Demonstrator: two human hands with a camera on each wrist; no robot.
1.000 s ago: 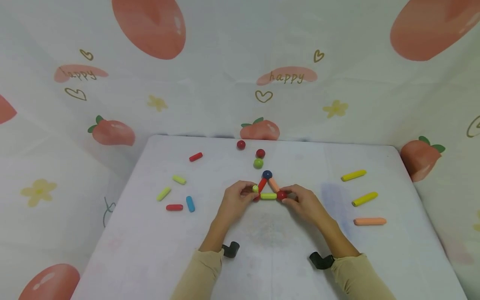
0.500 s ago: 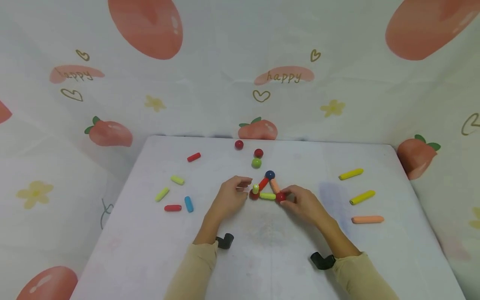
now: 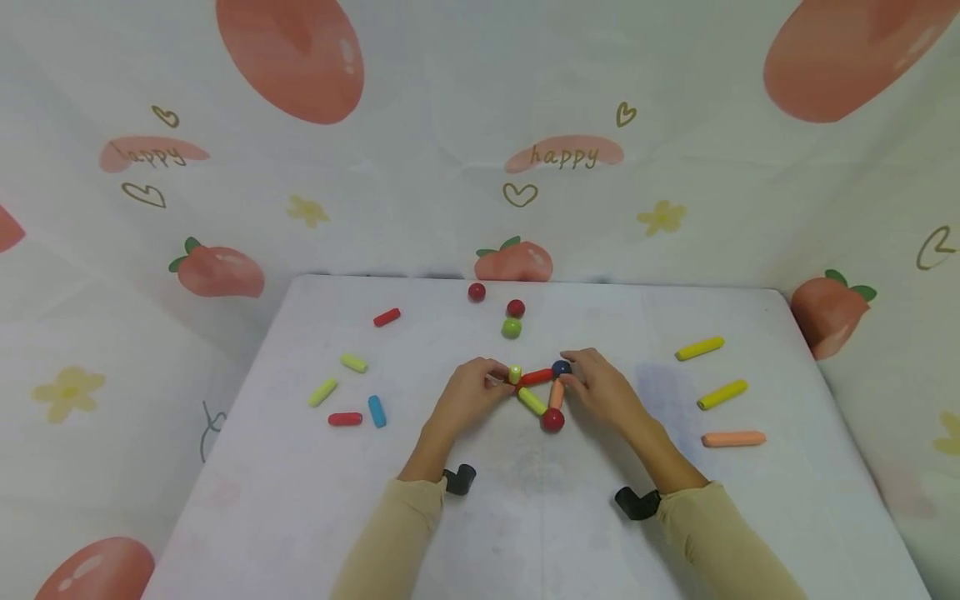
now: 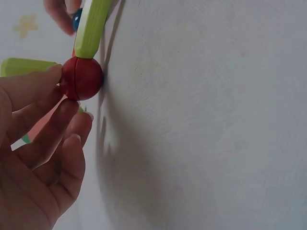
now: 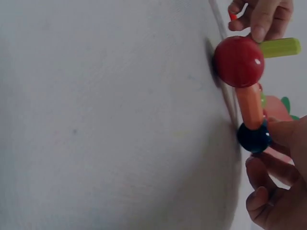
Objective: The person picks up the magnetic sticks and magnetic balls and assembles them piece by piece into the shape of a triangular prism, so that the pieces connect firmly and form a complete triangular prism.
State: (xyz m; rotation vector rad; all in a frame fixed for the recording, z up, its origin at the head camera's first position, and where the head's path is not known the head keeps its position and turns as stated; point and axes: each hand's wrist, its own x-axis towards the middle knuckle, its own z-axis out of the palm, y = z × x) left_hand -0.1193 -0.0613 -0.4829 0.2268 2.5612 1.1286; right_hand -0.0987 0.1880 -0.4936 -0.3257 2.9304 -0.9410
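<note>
A triangle of balls and short sticks lies mid-table. My left hand [image 3: 468,400] pinches the red ball [image 4: 82,79] at its left corner between thumb and fingers. From that ball a short yellow-green stick [image 3: 515,374] stands up. My right hand [image 3: 607,390] holds the dark blue ball [image 5: 253,138] at the right corner with thumb and fingertips. A red stick [image 3: 536,377] joins these two balls. Nearest me is a second red ball [image 3: 552,419], untouched, linked by another yellow-green stick [image 3: 532,402] and an orange stick [image 3: 557,395].
Behind the triangle lie a green ball [image 3: 512,328] and two red balls, one [image 3: 516,308] close to it. Short sticks are scattered at left, including a blue one [image 3: 377,411] and a red one [image 3: 345,419]. Longer yellow sticks [image 3: 722,395] and an orange one [image 3: 733,438] lie right.
The triangle has turned: the blue ball swung right and the second red ball came nearer me. My right hand moved from that red ball to the blue one. My left hand released its ball, then gripped again.
</note>
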